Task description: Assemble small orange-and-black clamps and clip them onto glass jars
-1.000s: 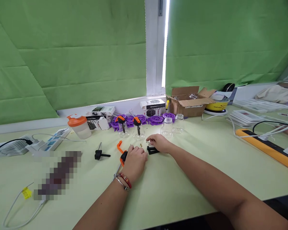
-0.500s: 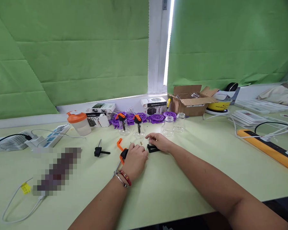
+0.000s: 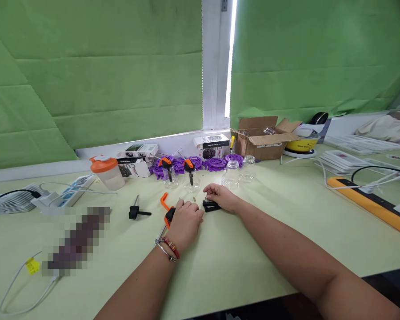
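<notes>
Palm down near the middle of the table, my left hand (image 3: 186, 222) has its fingers curled under. Whatever they hold, if anything, is hidden. Against its outer side lies an orange-and-black nozzle piece (image 3: 170, 215) with a thin metal tube. My right hand (image 3: 222, 198) is closed, thumb and forefinger pinching a small metal coil spring (image 3: 206, 195). Just below those fingers are black plastic pieces (image 3: 212, 207), partly covered by the hand. Tiny brass-coloured parts (image 3: 194, 199) lie between the two hands. A black T-shaped piece (image 3: 134, 213) with a metal tube rests farther left.
Behind the hands stand glass bottles with orange-and-black tops (image 3: 190, 171) and open glass jars (image 3: 232, 173). Purple plastic pieces (image 3: 216, 164), boxes (image 3: 135, 168) and an open carton (image 3: 263, 146) line the back. A shaker cup (image 3: 107, 172) and power strip (image 3: 76, 189) are left.
The view has shifted slightly. Both hands keep nearly the same place over the table, and the spring still shows at my right fingertips.
</notes>
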### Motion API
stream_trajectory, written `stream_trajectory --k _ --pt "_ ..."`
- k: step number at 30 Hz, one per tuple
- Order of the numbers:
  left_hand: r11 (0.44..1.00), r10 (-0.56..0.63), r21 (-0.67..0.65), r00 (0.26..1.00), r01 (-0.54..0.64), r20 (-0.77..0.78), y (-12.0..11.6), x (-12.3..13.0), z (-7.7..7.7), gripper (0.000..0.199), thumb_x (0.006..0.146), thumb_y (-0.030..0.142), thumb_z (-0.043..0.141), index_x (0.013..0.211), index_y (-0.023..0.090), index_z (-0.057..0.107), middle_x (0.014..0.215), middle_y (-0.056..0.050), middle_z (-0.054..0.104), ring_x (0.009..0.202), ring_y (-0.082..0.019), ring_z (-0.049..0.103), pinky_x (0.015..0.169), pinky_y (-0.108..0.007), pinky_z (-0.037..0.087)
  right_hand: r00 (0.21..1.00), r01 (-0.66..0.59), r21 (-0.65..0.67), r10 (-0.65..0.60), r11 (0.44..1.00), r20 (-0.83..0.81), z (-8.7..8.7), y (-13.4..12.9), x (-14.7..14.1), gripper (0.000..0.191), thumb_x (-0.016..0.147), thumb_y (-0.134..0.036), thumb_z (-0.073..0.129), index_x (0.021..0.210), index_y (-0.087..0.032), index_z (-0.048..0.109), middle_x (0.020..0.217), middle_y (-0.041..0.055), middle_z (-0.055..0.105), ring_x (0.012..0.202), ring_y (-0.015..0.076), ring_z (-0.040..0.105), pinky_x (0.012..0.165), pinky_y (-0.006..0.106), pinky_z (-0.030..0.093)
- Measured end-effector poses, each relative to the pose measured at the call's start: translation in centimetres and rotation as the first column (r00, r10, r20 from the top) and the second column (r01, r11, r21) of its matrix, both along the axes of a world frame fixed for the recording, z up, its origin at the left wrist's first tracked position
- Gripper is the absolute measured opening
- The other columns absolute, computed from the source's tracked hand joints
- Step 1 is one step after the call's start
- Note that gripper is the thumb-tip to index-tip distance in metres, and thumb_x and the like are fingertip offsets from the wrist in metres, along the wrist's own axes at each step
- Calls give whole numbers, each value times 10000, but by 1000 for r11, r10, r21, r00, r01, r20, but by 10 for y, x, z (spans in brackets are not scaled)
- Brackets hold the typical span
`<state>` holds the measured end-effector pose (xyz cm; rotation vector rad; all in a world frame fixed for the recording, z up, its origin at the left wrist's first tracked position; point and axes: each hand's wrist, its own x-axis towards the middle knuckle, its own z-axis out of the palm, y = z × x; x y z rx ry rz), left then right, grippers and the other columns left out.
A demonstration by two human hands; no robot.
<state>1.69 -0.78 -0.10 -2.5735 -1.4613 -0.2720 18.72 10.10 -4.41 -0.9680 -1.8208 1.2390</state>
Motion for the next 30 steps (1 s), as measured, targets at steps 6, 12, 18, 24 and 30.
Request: stream_trajectory --k 6,12,18,24,30 --pt "1000 -10 -2 999 10 32 0 2 1 87 829 175 543 792 189 620 822 -50 632 823 -205 532 794 -383 306 989 44 -64 -53 997 -138 -1 2 1 252 726 -223 581 972 -164 566 735 -38 485 678 91 488 679 241 424" --pt "967 178 141 959 -212 221 3 -26 18 208 865 175 443 842 205 648 861 -51 664 848 -204 560 816 -378 318 952 200 127 -224 971 208 6 8 19 287 805 -228 496 1054 -184 632 800 14 591 711 129 527 717 277 438" --pt "825 564 -189 758 -533 327 8 -74 31 315 864 368 392 749 212 640 740 -52 667 712 -208 588 610 -296 351 829 22 290 -180 957 530 4 12 28 337 798 -176 521 1090 -203 687 1072 87 657 971 217 583 864 315 424" --pt "793 572 -434 770 -428 284 5 -78 33 419 725 608 516 830 223 641 758 -41 679 697 -218 609 549 -266 348 880 92 247 -195 965 434 16 4 26 280 829 -217 505 1031 -190 697 1115 80 660 1021 216 586 895 323 431" --pt "793 532 -465 818 -393 218 5 -68 23 219 641 364 634 762 182 615 748 -56 646 617 -191 573 497 -257 326 960 90 86 -109 992 256 34 -27 7 261 850 -331 474 910 -175 675 806 39 666 685 149 566 621 264 434"
